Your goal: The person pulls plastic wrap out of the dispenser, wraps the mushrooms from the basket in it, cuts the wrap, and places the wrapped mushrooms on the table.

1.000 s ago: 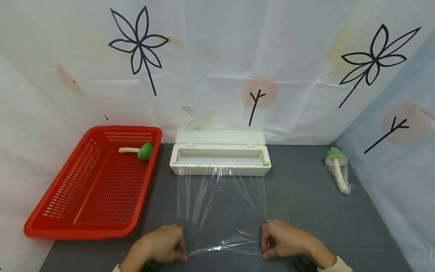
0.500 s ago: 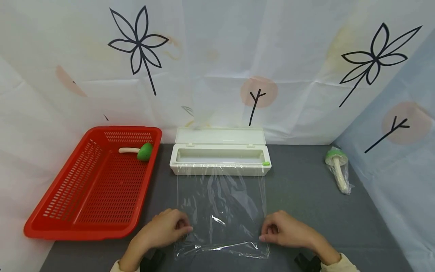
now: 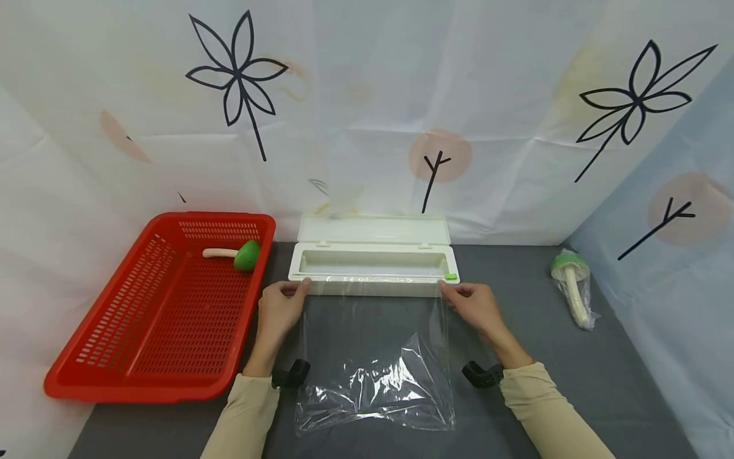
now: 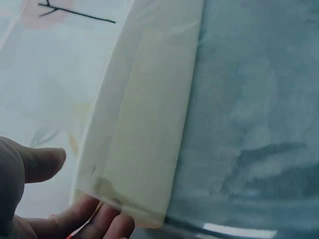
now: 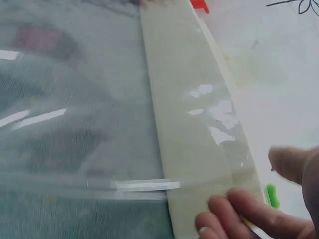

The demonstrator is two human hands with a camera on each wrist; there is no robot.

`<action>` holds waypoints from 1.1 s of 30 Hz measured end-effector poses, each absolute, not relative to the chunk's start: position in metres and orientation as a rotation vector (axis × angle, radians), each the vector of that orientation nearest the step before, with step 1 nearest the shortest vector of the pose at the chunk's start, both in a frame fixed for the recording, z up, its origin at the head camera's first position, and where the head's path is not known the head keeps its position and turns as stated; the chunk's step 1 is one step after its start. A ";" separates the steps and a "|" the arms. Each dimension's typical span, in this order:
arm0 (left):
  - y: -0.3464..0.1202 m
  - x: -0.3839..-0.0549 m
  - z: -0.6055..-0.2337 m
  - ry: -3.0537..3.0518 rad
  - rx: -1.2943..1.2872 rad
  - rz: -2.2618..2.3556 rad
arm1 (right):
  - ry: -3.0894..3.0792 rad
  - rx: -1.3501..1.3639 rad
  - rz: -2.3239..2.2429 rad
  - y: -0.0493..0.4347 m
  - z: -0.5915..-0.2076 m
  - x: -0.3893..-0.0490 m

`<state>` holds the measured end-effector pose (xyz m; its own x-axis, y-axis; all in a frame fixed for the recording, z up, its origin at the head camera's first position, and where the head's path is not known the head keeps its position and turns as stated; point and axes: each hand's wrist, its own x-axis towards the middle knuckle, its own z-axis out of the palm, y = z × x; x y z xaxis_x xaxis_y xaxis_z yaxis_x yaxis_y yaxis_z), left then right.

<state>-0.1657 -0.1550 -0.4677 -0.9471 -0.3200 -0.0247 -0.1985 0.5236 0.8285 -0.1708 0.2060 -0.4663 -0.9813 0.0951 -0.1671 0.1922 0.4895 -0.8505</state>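
A white box (image 3: 374, 247) of cling film stands against the back wall with its lid (image 3: 374, 229) up and a green slide cutter (image 3: 450, 276) at its right end. From its front edge a sheet of clear cling film (image 3: 373, 389) spreads over the grey table, crinkled near the front. My left hand (image 3: 280, 312) touches the box's front left corner at the film's edge. At the front right corner, just below the cutter, is my right hand (image 3: 477, 309). Both wrist views show the thumbs apart from the fingers, with the fingers along the box's front face.
A red plastic basket (image 3: 143, 394) on the left holds a green-capped toy mushroom (image 3: 246, 255). Another toy mushroom (image 3: 572, 287), wrapped in clear film, lies at the far right. Printed white cloth (image 3: 367, 95) walls the back and sides.
Both hands have let go of the film's near edge and moved forward to the box's front corners. The film's near end now lies loose and crinkled on the table.
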 end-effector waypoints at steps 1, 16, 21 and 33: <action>-0.155 -0.168 -0.469 -2.626 0.465 -1.431 | 2.615 0.263 -1.566 0.204 -0.466 -0.172; -0.163 -0.180 -0.459 -2.376 0.501 -1.962 | 2.356 0.327 -1.975 0.201 -0.454 -0.178; -0.164 -0.178 -0.459 -2.319 0.443 -2.082 | 2.164 0.213 -2.133 0.205 -0.450 -0.172; -0.168 -0.167 -0.451 -1.941 0.347 -2.421 | 1.882 -0.103 -2.265 0.222 -0.456 -0.158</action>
<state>-0.1674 -0.1677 -0.4512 -0.9751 -0.1530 -0.1605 -0.1234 -0.2271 0.9660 -0.1578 0.2219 -0.4557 -0.9787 -0.1927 -0.0703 0.1044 -0.1729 -0.9794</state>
